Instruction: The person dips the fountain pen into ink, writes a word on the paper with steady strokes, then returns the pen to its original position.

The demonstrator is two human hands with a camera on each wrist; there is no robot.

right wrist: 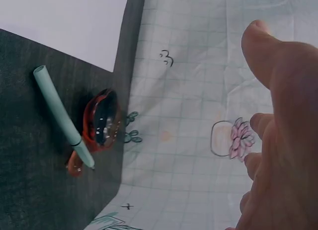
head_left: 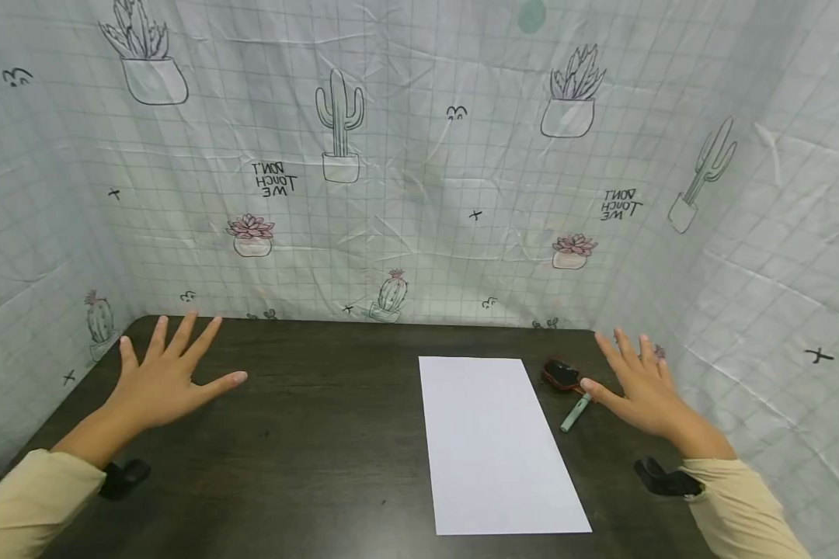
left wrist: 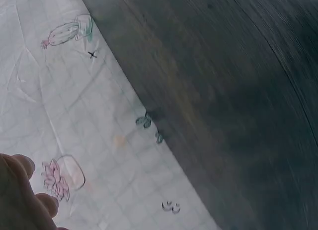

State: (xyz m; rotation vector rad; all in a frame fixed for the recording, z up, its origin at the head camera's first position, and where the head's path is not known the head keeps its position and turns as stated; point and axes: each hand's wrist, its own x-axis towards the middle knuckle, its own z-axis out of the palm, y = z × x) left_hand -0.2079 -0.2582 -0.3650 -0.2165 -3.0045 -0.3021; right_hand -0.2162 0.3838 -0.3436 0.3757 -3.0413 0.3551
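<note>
My left hand [head_left: 159, 386] is held up over the left part of the dark table with its fingers spread and nothing in it. On the other side, my right hand [head_left: 645, 394] is raised in the same way, fingers spread and holding nothing. Closest to it, in the head view, lies a pale green pen [head_left: 575, 413], overlapped at its upper end by the thumb. Beside the pen is a small oval thing [right wrist: 103, 119] with a dark glossy face, a reddish-brown rim and a short handle, like a hand mirror. The pen crosses that handle in the right wrist view.
A white sheet of paper [head_left: 496, 446] lies on the table [head_left: 287, 435], right of centre and left of the pen. Cloth [head_left: 405, 155] printed with cacti and a grid hangs behind the table and along both sides. Each wrist wears a black strap mount.
</note>
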